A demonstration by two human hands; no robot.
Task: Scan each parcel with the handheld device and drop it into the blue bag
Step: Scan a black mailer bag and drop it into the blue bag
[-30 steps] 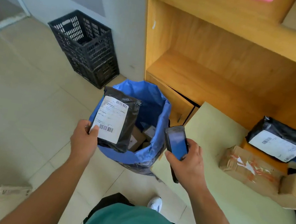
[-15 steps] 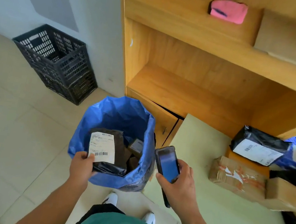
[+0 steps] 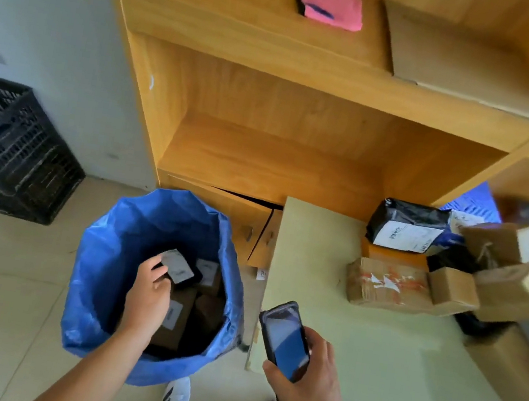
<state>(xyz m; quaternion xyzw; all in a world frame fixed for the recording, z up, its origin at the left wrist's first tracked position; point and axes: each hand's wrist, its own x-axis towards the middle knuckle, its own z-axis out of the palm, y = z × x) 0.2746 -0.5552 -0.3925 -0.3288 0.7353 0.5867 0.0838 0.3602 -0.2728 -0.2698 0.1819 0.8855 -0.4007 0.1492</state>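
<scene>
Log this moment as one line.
step: drop | left hand inside blue bag at black parcel, grip unclear | right hand holds scanner | parcels on table

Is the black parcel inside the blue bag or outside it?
Inside: the black parcel lies below the rim of the blue bag, among other parcels, left hand at it.

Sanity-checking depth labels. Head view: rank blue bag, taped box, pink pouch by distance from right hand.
1. Blue bag, just left of the right hand.
2. Taped box, on the table, ahead-right.
3. Pink pouch, up on the shelf.
</scene>
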